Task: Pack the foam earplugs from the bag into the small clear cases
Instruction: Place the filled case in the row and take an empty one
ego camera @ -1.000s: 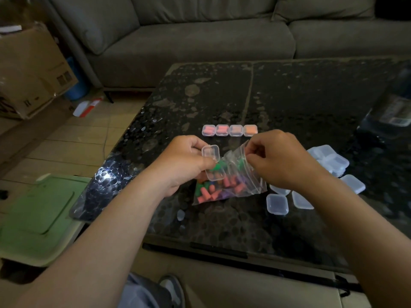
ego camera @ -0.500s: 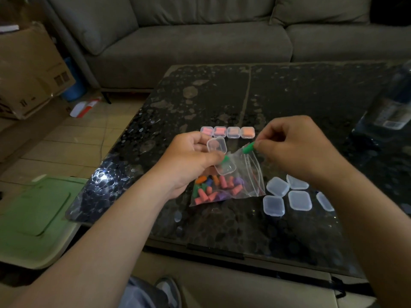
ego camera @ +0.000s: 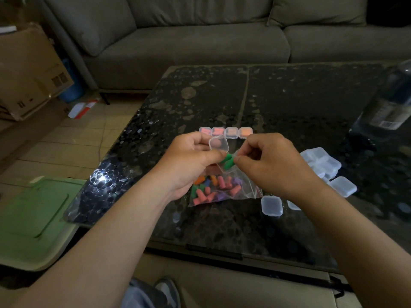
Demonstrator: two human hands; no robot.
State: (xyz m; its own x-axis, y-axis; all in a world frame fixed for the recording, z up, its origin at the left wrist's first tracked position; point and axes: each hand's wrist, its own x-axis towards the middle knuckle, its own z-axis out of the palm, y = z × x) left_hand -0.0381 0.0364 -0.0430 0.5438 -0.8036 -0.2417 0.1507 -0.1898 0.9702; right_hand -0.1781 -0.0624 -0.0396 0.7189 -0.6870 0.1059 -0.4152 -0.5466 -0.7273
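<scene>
Left hand grip pinches small open clear plastic case; right hand grip pinches green foam earplug at case base, above clear zip bag of coloured earplugs near surface's near edge. Step: loading. Next: seat plug, snap lid.

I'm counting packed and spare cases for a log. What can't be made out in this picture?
- Spare case count: the right hand and forearm cover part of the empty cases, head view.
- Open case contents: the left hand hides its base.
- Bottle: cut off by the right edge, blurred.
</scene>
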